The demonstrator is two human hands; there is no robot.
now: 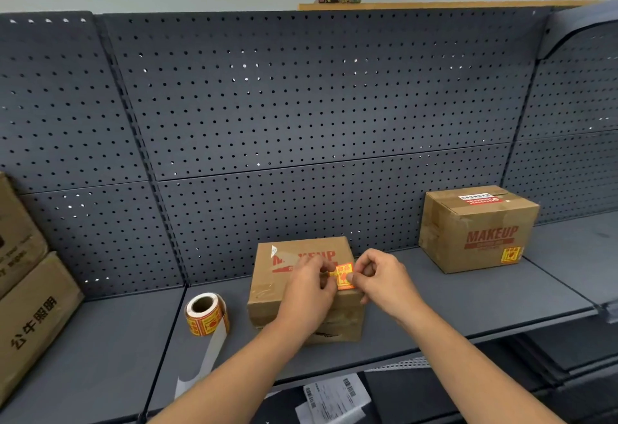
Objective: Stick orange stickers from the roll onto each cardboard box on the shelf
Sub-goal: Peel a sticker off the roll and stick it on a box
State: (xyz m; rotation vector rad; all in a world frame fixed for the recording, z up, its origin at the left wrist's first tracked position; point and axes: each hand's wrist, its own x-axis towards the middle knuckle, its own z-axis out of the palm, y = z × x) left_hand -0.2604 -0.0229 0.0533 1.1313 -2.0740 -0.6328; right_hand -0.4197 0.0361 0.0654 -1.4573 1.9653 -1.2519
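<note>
A cardboard box (267, 290) printed MAKEUP sits mid-shelf in front of me. My left hand (309, 290) and my right hand (381, 280) pinch an orange sticker (344, 275) between their fingertips, over the box's top right part. Whether the sticker touches the box I cannot tell. The sticker roll (207, 315) stands on the shelf just left of the box, with a strip of white backing paper (214, 353) trailing toward the front edge. A second MAKEUP box (478, 226) at the right carries an orange sticker (510, 254) on its front lower corner.
Two stacked cardboard boxes (30, 323) with black print stand at the far left. The dark grey shelf (451, 303) has a pegboard back wall (301, 106). Printed white paper (334, 400) lies on the level below the shelf edge.
</note>
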